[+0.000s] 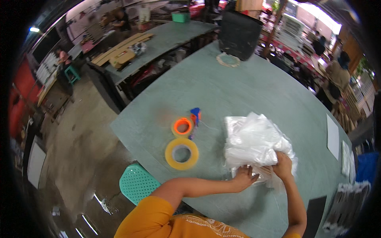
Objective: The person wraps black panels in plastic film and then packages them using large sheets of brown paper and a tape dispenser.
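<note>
— two rolls of tape are seen on the big green table (238,91). what kind of room is it?

— a workshop is shown, with a bare wet concrete floor (75,158) on the left. a second long table (174,35) is placed behind, and a black bin (239,35) is set at the far edge of the green one. a teal perforated plastic stool (137,183) is put just beside the near edge.

— where is the stack of clear plastic bags (254,141)?

— it is laid on the near right part of the table, in front of the person. it looks thin, glossy and crumpled, whitish where layers overlap.

— how is it held?

— the left hand (244,177) is pressed flat on its lower edge, fingers spread. the right hand (282,163) is closed around a bunch of bags, fingers curled into it.

— and the tape?

— a wide yellowish ring (181,153) and a smaller orange ring (182,126) are lying flat, well apart from the bags, touching each other.
</note>
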`<move>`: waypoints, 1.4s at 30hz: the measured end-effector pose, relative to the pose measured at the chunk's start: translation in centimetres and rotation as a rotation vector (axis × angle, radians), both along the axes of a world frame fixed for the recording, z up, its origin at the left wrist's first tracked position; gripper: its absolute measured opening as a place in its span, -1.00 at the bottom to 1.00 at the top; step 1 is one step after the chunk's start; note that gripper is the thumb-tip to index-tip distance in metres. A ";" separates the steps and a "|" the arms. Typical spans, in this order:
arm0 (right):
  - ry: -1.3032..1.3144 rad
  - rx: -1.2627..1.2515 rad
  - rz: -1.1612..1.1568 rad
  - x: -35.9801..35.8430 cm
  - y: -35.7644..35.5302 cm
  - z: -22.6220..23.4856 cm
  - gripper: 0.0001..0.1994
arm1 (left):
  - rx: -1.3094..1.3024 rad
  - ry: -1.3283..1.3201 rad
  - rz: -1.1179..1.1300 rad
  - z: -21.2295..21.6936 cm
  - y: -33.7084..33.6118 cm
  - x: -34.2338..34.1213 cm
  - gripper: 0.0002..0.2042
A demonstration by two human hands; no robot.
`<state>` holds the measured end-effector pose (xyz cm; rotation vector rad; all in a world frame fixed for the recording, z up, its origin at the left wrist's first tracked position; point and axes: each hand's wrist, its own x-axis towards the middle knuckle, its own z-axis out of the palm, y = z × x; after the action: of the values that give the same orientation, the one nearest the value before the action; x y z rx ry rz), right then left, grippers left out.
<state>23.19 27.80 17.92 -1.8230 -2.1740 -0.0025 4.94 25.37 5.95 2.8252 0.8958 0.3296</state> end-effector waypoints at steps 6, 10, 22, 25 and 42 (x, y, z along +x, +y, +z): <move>-0.091 -0.006 0.037 -1.8 12.5 -0.9 -0.56 | -0.056 0.041 0.217 0.3 13.2 0.4 -0.69; -0.158 0.066 0.117 -8.3 24.7 -1.3 -0.49 | 0.069 0.019 0.442 -1.7 24.9 -4.5 -0.72; -0.138 0.143 0.199 -14.9 30.1 -1.1 -0.37 | 0.089 0.323 0.556 1.6 44.5 -13.3 -0.55; -0.223 0.080 0.165 -11.8 28.3 -1.6 -0.41 | 0.153 0.355 0.610 1.7 46.2 -13.0 -0.54; 0.319 -0.311 0.816 -23.2 2.8 -5.9 -0.57 | -0.630 0.291 0.523 12.4 21.9 -22.5 -0.51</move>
<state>-0.02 30.59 11.99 -0.8369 -2.5860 0.7734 -17.60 47.24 18.34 2.0589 1.4827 -0.2791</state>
